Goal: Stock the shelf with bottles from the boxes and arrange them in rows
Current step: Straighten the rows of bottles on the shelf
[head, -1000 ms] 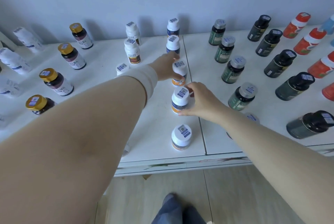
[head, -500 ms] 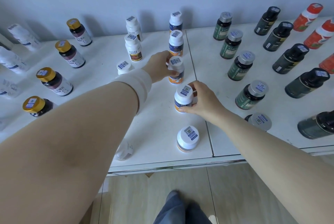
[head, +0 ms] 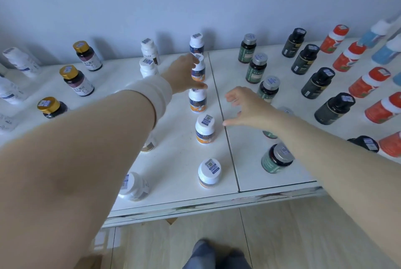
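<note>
Row of white-capped bottles [head: 205,130] at frame centre on white shelf [head: 173,160].
Left hand [head: 184,73] grips second bottle [head: 198,71] from the wall; right hand [head: 249,108] hovers just right, fingers spread, empty.

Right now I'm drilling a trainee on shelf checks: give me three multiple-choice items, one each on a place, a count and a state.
1. Which bottle does the left hand hold?
A) a gold-capped brown one
B) the second white-capped, orange-labelled plastic bottle from the wall
C) the frontmost of that row

2. How many bottles form that white-capped row?
A) three
B) seven
C) five

3. The right hand is
A) open, holding nothing
B) gripping a silver-capped green bottle
C) curled into a fist

Key: 1 B, its fingers curl round that bottle; 2 C, five white caps line up from wall to front edge; 3 A, its fingers are spread with nothing between them.
</note>
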Tool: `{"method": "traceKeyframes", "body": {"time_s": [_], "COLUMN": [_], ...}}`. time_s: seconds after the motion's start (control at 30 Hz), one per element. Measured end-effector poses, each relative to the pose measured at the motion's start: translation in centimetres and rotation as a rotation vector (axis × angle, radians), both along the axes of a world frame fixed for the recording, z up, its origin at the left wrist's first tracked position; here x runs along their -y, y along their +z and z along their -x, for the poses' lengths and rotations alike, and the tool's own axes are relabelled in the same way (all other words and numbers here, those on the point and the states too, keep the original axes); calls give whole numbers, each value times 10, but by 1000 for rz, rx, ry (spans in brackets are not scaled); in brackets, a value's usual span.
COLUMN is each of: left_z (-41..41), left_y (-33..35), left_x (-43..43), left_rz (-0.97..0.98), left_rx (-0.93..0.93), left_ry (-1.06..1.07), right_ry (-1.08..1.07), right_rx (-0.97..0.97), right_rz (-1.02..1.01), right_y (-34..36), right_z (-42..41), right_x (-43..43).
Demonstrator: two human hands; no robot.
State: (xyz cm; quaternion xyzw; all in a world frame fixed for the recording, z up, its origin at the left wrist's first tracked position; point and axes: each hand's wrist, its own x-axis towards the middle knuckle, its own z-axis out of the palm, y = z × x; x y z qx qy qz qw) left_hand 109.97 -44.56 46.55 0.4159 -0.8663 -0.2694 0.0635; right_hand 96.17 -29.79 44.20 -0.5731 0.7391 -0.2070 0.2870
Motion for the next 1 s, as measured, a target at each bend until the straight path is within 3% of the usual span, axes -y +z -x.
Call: {"method": "traceKeyframes", "body": {"time_s": [0.13, 0.27, 0.7, 0.87, 1.0], "left_z": [39, 88, 155, 169, 194], "left_y": [37, 42, -4, -20, -30], "left_x": [5, -9, -2, 26, 57], "left_rz": [224, 425, 367, 320, 173], "left_rx": [112, 373, 594, 550, 321], "left_ry": [-54, -151, -75, -76, 11], "right_ry": [-47, -46, 114, 139, 92], "right_rx": [-219, -442, -445, -412, -292], "right_rz": [40, -76, -157, -115, -79], "right_y": [49, 61, 25, 13, -8], "right_z": [70, 143, 225, 227, 219], "right_x": [2, -8, 17, 47, 75]}}
